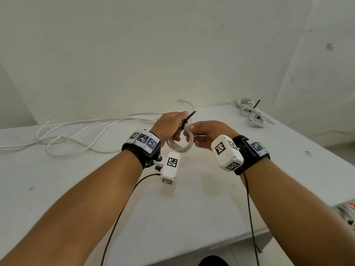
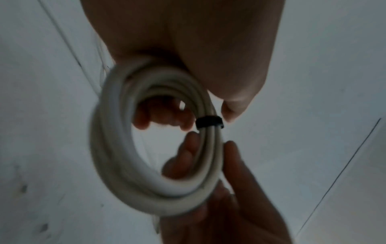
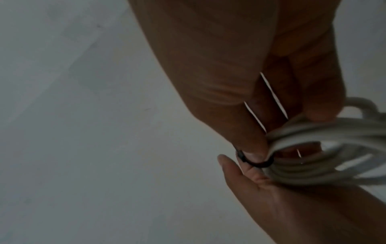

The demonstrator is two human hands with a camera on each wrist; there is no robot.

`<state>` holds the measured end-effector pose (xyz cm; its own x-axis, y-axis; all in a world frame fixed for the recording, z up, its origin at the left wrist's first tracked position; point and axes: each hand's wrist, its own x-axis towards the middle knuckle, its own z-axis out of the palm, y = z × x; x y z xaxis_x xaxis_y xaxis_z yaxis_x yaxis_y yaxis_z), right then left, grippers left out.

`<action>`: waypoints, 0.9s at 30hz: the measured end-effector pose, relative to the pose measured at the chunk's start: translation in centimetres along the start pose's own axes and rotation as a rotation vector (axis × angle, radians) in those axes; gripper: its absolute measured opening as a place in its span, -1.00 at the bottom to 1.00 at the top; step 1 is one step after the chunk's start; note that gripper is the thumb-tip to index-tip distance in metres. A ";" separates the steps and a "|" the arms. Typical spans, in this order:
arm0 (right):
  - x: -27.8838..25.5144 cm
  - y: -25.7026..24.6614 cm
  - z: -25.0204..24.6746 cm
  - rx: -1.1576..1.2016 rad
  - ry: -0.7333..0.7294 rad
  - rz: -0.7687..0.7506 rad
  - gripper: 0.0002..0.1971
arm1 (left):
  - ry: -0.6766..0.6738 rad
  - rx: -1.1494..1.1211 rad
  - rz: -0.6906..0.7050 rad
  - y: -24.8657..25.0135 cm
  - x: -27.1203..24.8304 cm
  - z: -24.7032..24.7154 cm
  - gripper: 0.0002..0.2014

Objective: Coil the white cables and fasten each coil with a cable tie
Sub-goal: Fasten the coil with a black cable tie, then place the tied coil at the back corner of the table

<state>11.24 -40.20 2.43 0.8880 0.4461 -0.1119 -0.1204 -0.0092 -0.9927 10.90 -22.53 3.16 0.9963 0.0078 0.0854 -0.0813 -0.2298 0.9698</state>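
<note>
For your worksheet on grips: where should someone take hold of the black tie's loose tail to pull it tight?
Pinch the free tail of the tie near its tip, from above: it sticks up and away from the coil, clear of both hands' fingers.

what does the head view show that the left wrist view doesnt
Only the head view shows the table, loose white cables at its left, tied coils at the far right and the tie's free tail. Only the left wrist view shows the tie's band closed round the strands. Both show the hands, left hand and right hand, holding the coil.
</note>
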 end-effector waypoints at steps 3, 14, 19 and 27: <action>-1.7 -1.5 -3.4 -0.169 0.184 -0.064 -0.92 | -0.104 0.195 -0.006 0.0 1.6 2.8 -0.57; -0.1 -2.8 -20.3 -0.988 0.926 -0.051 -0.83 | -0.518 1.165 -0.104 -3.9 3.1 9.0 -0.07; 3.0 -1.5 -24.6 -1.127 0.913 0.138 -0.77 | -0.597 1.298 -0.125 -4.1 3.2 8.9 -0.05; 6.5 1.8 -24.7 -1.279 0.742 0.318 -0.59 | -0.625 1.301 -0.153 -4.5 3.7 8.7 0.00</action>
<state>27.76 -59.43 -1.20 0.9633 -0.2596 0.0677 -0.2355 -0.9392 -0.2501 15.21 -29.94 -2.91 0.8695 -0.2266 -0.4388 -0.2324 -0.9717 0.0414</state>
